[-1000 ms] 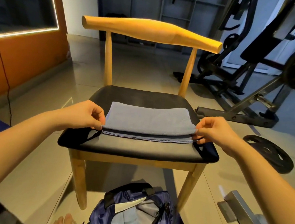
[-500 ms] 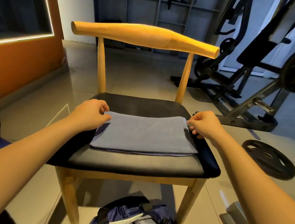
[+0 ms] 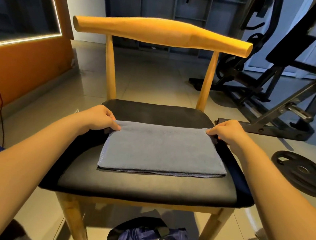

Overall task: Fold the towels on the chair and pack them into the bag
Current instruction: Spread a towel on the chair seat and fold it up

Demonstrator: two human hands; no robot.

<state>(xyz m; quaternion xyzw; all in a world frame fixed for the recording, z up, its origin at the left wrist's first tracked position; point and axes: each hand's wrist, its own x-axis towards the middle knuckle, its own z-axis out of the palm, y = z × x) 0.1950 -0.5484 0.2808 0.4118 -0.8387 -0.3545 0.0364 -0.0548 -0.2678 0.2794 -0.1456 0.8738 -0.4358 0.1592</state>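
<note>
Both hands have travelled from the towel's near edge, where they were a second ago, to its far edge, and the cloth that was held slightly raised then now lies flat in a neat rectangle. The left hand [image 3: 100,120] pinches the far-left corner of the grey towel [image 3: 162,150] with curled fingers and thumb, and the right hand [image 3: 226,132] does the same at the far-right corner. How many layers each pinch takes in is hard to tell from this angle. The towel rests on the black seat of the chair [image 3: 148,189], roughly centred, its doubled near edge facing the person and the hands at its two back corners, one on either side. That suggests one fold is finished and the grip is set for the next one, probably bringing the far edge forward over the near one. The bag [image 3: 144,238] sits on the floor below the front of the chair, partly out of view, so packing is not yet begun for this towel.
</note>
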